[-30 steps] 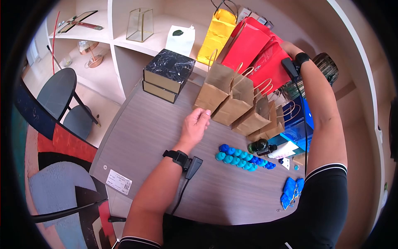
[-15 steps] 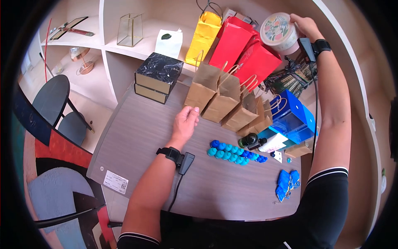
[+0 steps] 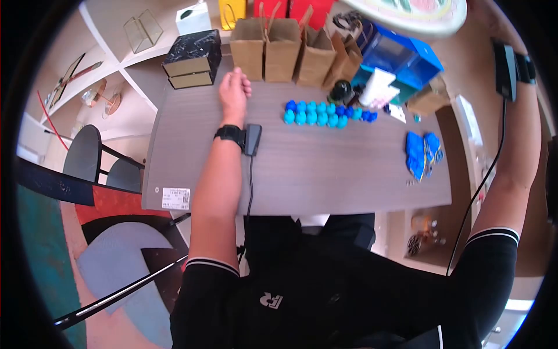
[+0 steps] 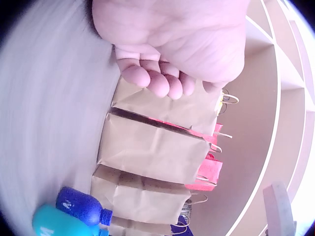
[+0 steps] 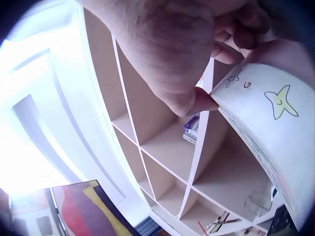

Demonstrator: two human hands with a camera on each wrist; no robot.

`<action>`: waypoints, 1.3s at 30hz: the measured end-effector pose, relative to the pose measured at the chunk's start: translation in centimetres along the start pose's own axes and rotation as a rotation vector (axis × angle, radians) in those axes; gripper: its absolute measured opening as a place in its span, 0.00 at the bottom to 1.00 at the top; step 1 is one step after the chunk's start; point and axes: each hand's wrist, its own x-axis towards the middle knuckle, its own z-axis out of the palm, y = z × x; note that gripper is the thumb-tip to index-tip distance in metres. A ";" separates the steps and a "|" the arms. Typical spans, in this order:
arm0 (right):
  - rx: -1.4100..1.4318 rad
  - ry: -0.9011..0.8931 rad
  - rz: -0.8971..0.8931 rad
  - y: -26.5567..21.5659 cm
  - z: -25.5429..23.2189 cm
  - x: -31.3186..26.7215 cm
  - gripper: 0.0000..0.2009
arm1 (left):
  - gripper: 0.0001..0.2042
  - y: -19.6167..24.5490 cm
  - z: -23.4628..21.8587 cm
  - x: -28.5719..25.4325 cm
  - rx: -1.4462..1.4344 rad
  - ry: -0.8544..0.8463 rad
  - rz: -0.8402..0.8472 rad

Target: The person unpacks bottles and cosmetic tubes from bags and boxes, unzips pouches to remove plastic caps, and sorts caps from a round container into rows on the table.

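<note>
High at the right of the head view, my right hand (image 3: 491,26) holds a round white container with a patterned lid (image 3: 415,13). In the right wrist view the thumb of that hand (image 5: 167,59) lies at the edge of the container (image 5: 283,110), whose side bears a yellow star drawing. My left hand (image 3: 233,98), empty and loosely curled, is by the table in front of the leftmost brown paper bag (image 3: 247,52). Seen in the left wrist view, the left hand (image 4: 172,44) is beside the row of brown bags (image 4: 152,150).
Black marbled boxes (image 3: 193,57) are left of the bags. Rows of small blue and teal bottles (image 3: 312,117) stand on the table (image 3: 302,174), with crumpled blue items (image 3: 415,154) to the right. Behind are blue boxes (image 3: 401,52) and red bags. A cable hangs from the right wrist.
The round container, out of sight at first, came into view in my right hand and is now closer to the head camera. The head view has tilted down and turned. My left hand stays near the bags.
</note>
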 end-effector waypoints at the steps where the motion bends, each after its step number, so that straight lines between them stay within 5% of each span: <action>1: 0.073 0.021 0.160 -0.6 0.4 -2.1 0.14 | 0.15 0.6 -0.1 0.1 0.020 -0.016 -0.016; 2: 0.146 0.039 0.316 -0.6 0.3 -3.7 0.17 | 0.15 1.1 -0.4 0.1 0.009 0.023 0.031; 4: 0.014 -0.284 0.133 5.6 -2.1 -7.3 0.19 | 0.15 2.8 -0.4 -0.9 0.008 0.056 0.082; 6: 0.376 -0.304 0.320 10.7 -0.1 -13.0 0.23 | 0.16 5.0 -0.2 -2.1 -0.036 0.071 0.191; 8: 0.325 -0.430 0.371 15.5 0.8 -17.8 0.24 | 0.15 6.8 -0.5 -5.0 -0.034 -0.004 0.189; 11: 0.570 -0.532 0.576 20.3 3.6 -23.8 0.21 | 0.16 8.4 -0.3 -12.0 0.140 -0.351 0.205; 13: 0.745 -0.597 0.695 22.9 5.2 -26.4 0.21 | 0.24 8.4 0.1 -16.9 0.265 -0.505 0.180; 21: 0.839 -0.671 0.730 26.8 8.5 -28.2 0.18 | 0.62 5.4 1.0 -26.7 0.572 -0.715 0.181; 25: 0.767 -0.637 0.756 27.6 10.3 -28.5 0.16 | 0.67 5.0 2.3 -28.0 0.939 -0.687 0.358; 29: 0.699 -0.518 0.726 25.5 11.3 -29.0 0.16 | 0.67 4.7 3.8 -28.4 0.939 -0.618 0.398; 34: 0.062 -0.253 0.504 22.5 10.3 -29.8 0.24 | 0.68 4.7 4.0 -28.8 0.951 -0.596 0.491; 39: -0.002 -0.326 0.625 22.6 9.6 -30.8 0.28 | 0.68 4.2 4.0 -29.0 0.988 -0.582 0.538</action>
